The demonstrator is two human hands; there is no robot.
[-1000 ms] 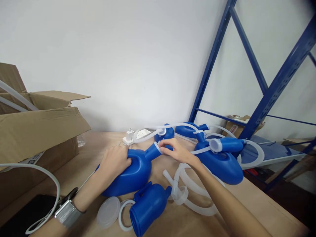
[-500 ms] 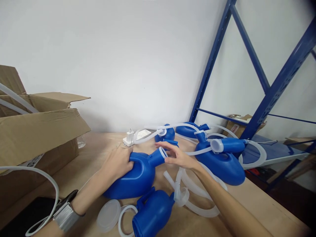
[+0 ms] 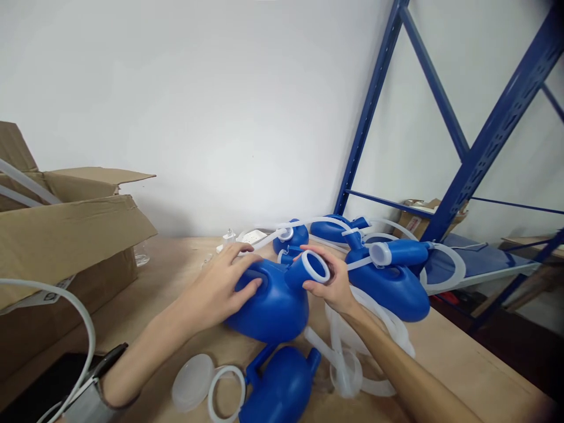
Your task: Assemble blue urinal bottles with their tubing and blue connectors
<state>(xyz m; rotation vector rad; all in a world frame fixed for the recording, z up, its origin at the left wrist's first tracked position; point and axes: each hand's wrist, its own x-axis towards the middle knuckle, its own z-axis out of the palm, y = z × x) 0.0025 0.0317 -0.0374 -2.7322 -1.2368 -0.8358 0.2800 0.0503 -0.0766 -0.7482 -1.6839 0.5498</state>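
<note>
A blue plastic urinal bottle [image 3: 275, 305] rests in the middle of the table, its neck tilted up to the right with a white ring [image 3: 315, 267] around the mouth. My left hand [image 3: 224, 279] is closed loosely over its handle, thumb in front and fingers over the top. Around the neck's rim, my right hand [image 3: 333, 276] has its thumb and fingers. Just in front lies a second blue bottle [image 3: 284, 385], beside a loose white ring [image 3: 226, 393] and a round translucent lid [image 3: 192, 383]. Clear tubing with a cup-like end [image 3: 346, 373] lies beneath my right forearm.
Several more blue bottles, one here [image 3: 388, 288], lie at the back right with white tubes. An open cardboard box [image 3: 74, 235] stands on the left. A power strip [image 3: 254, 237] sits near the wall. Blue metal shelving [image 3: 467, 155] rises at the right.
The held bottle has turned so its mouth faces me more and has shifted right. My right fingers have closed around the neck; my left hand has loosened and moved right with the handle.
</note>
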